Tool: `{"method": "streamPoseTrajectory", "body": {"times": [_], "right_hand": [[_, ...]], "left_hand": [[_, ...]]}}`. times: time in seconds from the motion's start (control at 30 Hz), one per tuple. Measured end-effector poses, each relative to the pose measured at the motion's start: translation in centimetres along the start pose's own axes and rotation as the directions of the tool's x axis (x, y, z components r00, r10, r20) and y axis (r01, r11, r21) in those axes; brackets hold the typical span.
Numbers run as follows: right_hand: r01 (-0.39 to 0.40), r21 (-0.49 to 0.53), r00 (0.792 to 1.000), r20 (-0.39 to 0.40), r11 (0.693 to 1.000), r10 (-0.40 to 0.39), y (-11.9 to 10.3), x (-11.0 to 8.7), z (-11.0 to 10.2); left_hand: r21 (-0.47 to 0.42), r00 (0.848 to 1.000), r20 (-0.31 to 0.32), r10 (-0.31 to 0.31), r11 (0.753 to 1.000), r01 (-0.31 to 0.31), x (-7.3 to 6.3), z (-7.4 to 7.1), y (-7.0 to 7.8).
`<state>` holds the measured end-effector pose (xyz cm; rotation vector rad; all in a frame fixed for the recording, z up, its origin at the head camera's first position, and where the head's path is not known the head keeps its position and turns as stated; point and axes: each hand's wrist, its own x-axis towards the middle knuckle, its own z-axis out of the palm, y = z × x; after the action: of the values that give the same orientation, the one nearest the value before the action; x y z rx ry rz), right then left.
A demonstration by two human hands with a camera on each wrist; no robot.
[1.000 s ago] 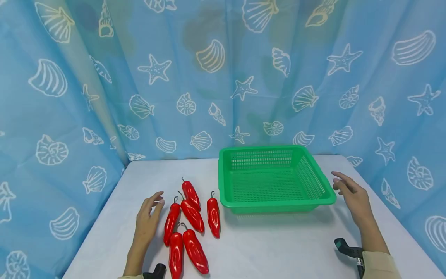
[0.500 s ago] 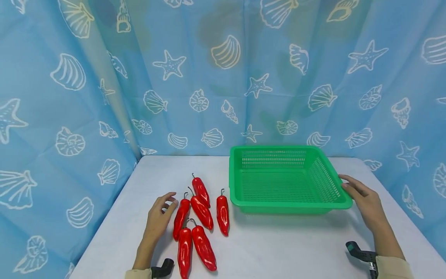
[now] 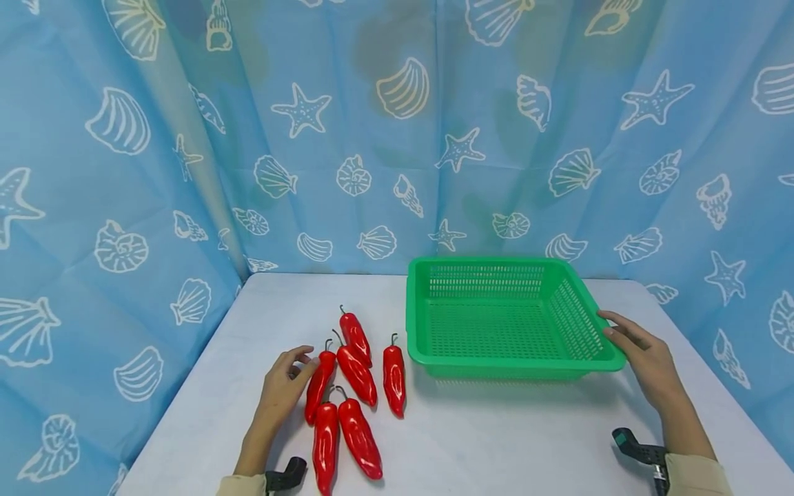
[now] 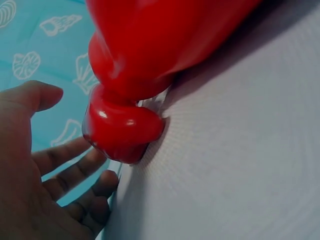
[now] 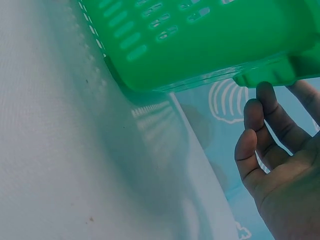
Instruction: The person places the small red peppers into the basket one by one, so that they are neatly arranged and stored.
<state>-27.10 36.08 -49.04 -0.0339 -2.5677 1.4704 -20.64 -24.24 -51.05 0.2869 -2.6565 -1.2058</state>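
Note:
In the head view, several glossy red chili peppers (image 3: 356,375) with dark curved stems lie on the white table, left of the middle. My left hand (image 3: 285,386) is beside the leftmost pepper (image 3: 320,379), its thumb tip overlapping the stem end. Up close in the left wrist view, the thumb and fingers of the left hand (image 4: 30,175) are spread apart near a red pepper (image 4: 120,125). At the right, my right hand (image 3: 645,362) holds the rim of a green plastic basket (image 3: 515,365). From the right wrist, the right hand's fingertips (image 5: 265,92) meet the underside of the rim.
A blue curtain (image 3: 347,138) printed with shells and starfish hangs behind the table and around its sides. The white table (image 3: 496,441) extends in front of the basket. Black wrist cameras (image 3: 635,448) are strapped to both forearms.
The right hand has moved in from just beside the basket onto its rim. The left hand has come nearer to the leftmost pepper. The head view has shifted slightly.

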Motion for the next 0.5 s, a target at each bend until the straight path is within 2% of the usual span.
{"method": "streamPoseTrajectory", "body": {"times": [0.2,0.5], "right_hand": [[-0.003,0.012,1.000,-0.002,1.000,0.003,0.09,-0.14,0.05],[-0.007,0.034,1.000,0.001,0.999,0.007,0.13,-0.13,0.01]], "left_hand": [[0.018,1.000,0.009,-0.006,1.000,0.006,0.10,0.33,-0.39],[0.041,1.000,0.008,-0.018,0.999,0.018,0.03,0.70,-0.16]]}}
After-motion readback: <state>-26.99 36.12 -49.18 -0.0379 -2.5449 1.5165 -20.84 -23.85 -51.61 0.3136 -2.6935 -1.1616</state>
